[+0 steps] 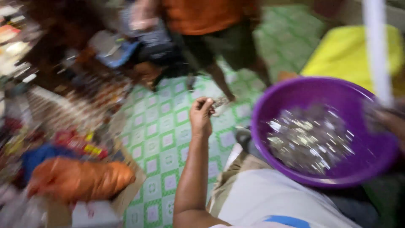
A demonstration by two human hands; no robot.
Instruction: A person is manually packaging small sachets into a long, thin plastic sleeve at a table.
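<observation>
Head view, blurry. My left hand (201, 115) is raised left of the purple basin (295, 95), fingers pinched together on a small shiny bit (219, 102). The basin sits on my lap, holding a pile of silvery pieces (308, 139). My right hand (386, 120) is at the basin's right rim, too blurred to tell its grip. Beyond the basin, another person in an orange shirt (202, 14) stands on the green-tiled floor (162, 139). Orange bag (82, 179) lies far left of the basin.

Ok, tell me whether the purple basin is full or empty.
Partly full. The purple basin holds a shallow heap of small shiny pieces on its bottom; its walls above are bare. The blur hides what they are.
</observation>
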